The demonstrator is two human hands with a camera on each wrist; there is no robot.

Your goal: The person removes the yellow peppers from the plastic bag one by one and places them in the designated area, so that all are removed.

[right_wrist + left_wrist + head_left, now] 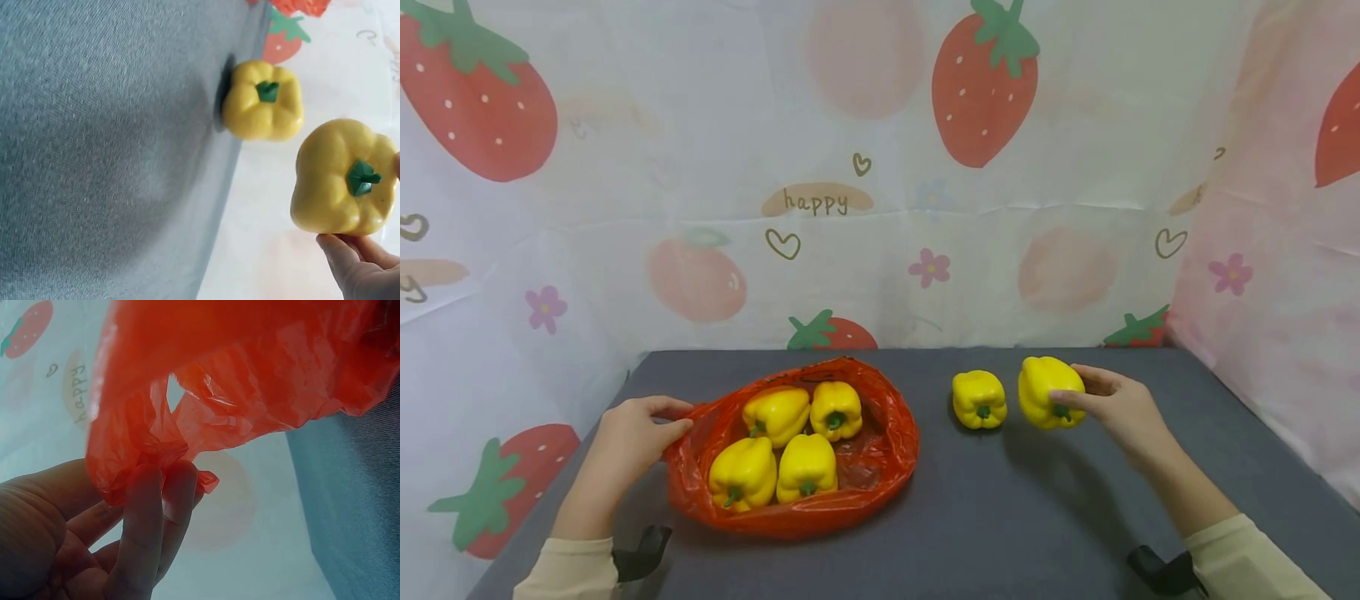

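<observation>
My left hand [632,442] pinches the left edge of a red plastic bag [790,523]; in the left wrist view the thumb and fingers [144,512] nip its crumpled rim. Inside the wide mouth of the bag lie several yellow bell peppers [807,467] with green stems. On the right, my right hand [1123,408] grips another yellow bell pepper [1047,392] between thumb and fingers, held above the table with its shadow below. Just left of it, a yellow bell pepper [262,106] sits on the table, its stem facing me.
A dark grey cloth covers the table [970,517]. Behind it and at both sides hangs a white and pink curtain [880,283] printed with strawberries. A black strap [643,554] is at the left wrist, and another black strap [1163,573] at the right.
</observation>
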